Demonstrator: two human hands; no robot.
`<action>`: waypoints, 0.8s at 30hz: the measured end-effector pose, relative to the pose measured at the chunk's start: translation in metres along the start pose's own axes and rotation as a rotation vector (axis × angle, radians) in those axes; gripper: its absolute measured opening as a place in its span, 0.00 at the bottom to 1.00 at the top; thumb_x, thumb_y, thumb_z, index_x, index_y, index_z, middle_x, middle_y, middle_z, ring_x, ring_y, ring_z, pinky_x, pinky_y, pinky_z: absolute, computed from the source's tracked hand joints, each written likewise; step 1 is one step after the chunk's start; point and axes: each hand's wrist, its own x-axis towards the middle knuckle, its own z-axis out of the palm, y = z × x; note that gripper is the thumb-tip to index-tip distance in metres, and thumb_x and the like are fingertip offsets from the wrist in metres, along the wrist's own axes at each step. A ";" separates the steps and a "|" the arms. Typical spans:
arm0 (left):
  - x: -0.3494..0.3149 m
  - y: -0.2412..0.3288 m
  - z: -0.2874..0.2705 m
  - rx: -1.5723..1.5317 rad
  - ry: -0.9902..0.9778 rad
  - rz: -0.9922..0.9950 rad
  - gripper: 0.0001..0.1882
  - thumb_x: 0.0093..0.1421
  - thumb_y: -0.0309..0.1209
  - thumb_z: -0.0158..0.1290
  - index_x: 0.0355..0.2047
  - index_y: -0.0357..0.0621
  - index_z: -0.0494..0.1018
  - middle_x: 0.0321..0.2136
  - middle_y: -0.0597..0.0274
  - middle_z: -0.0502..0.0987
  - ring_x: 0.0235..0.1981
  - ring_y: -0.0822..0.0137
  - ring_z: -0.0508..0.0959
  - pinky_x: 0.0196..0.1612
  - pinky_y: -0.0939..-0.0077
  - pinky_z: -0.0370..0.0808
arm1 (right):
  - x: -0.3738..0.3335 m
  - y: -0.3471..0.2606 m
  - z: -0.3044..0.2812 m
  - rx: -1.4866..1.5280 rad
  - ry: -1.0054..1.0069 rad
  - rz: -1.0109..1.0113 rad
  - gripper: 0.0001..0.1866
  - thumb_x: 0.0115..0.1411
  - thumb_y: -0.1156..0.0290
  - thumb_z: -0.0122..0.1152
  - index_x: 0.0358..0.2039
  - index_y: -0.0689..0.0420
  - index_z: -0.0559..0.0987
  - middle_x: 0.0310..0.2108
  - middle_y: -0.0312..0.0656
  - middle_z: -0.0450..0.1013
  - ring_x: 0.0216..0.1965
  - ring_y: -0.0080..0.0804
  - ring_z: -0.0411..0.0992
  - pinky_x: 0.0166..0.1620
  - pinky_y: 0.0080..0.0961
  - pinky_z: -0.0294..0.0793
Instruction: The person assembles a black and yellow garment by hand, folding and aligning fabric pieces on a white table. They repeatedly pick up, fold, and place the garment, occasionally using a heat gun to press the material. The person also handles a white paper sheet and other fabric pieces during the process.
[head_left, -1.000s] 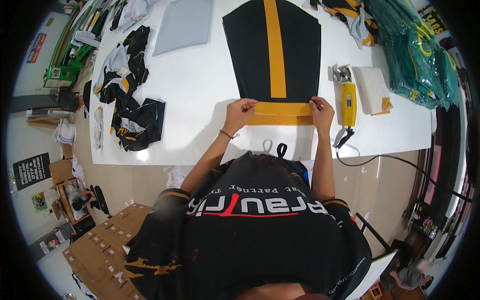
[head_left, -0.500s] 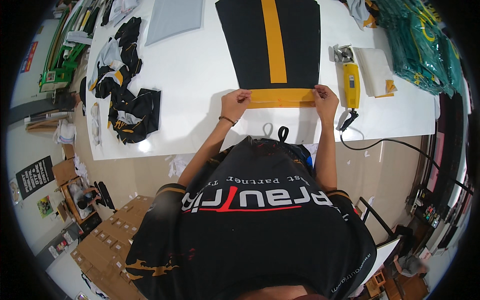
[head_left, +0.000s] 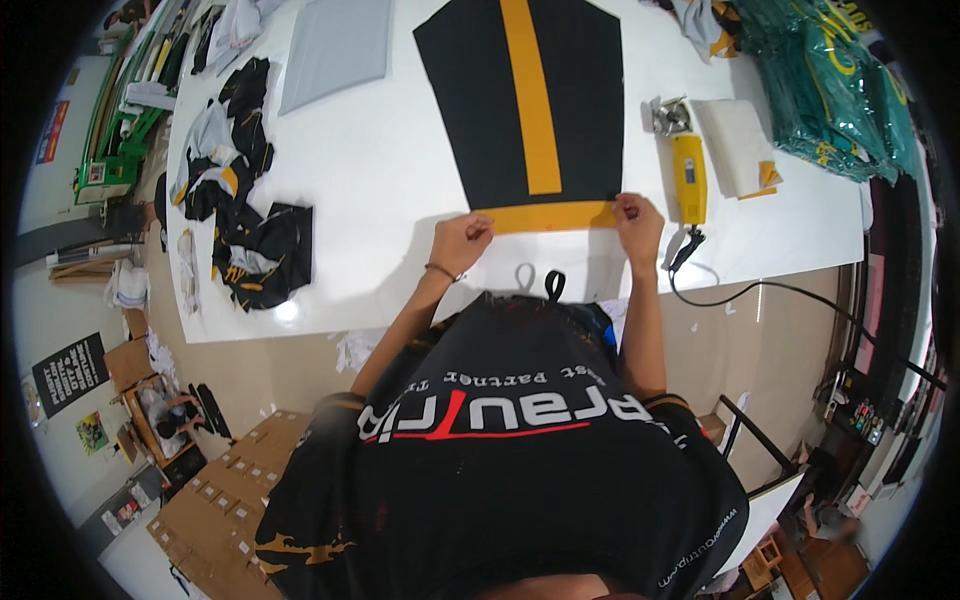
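Note:
A black fabric panel [head_left: 470, 110] with an orange stripe down its middle lies flat on the white table [head_left: 380, 200]. An orange fabric band [head_left: 545, 216] runs across its near edge. My left hand [head_left: 462, 240] pinches the band's left end and my right hand [head_left: 638, 218] pinches its right end, both pressing down on the tabletop. A thin bracelet sits on my left wrist.
A yellow handheld electric cutter [head_left: 688, 178] with a black cord lies right of my right hand, next to a white block [head_left: 733, 146]. Black-and-orange fabric scraps [head_left: 250, 235] pile at the left, a grey sheet [head_left: 335, 50] far left, green bagged garments [head_left: 830, 90] far right.
Both hands and the orange band have stayed at the panel's near edge; the view has shifted slightly, with the hands a little nearer the table edge.

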 end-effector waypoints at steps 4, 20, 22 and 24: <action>0.009 0.017 -0.013 0.108 -0.019 -0.053 0.10 0.57 0.31 0.63 0.38 0.39 0.83 0.28 0.56 0.84 0.27 0.63 0.84 0.32 0.70 0.80 | 0.000 -0.025 0.001 -0.236 0.037 -0.063 0.10 0.56 0.74 0.68 0.40 0.58 0.83 0.34 0.45 0.76 0.30 0.39 0.77 0.38 0.34 0.78; 0.079 -0.043 -0.041 0.285 0.359 0.244 0.13 0.60 0.32 0.63 0.36 0.39 0.72 0.35 0.55 0.74 0.37 0.54 0.74 0.41 0.61 0.72 | 0.212 -0.143 0.129 -0.188 -0.123 -0.382 0.15 0.59 0.65 0.65 0.45 0.58 0.81 0.43 0.49 0.74 0.47 0.47 0.75 0.50 0.40 0.76; 0.079 -0.040 -0.039 0.310 0.369 0.298 0.11 0.62 0.31 0.61 0.35 0.38 0.71 0.34 0.54 0.73 0.37 0.54 0.73 0.40 0.61 0.72 | 0.259 -0.144 0.142 -0.284 -0.071 -0.389 0.16 0.60 0.63 0.64 0.46 0.58 0.81 0.46 0.51 0.74 0.50 0.50 0.74 0.52 0.43 0.76; 0.079 -0.033 -0.041 0.298 0.349 0.300 0.10 0.62 0.30 0.60 0.35 0.38 0.71 0.34 0.53 0.73 0.37 0.54 0.73 0.41 0.61 0.72 | 0.297 -0.143 0.148 -0.424 -0.037 -0.332 0.18 0.61 0.59 0.64 0.46 0.57 0.81 0.48 0.51 0.74 0.52 0.52 0.74 0.53 0.46 0.76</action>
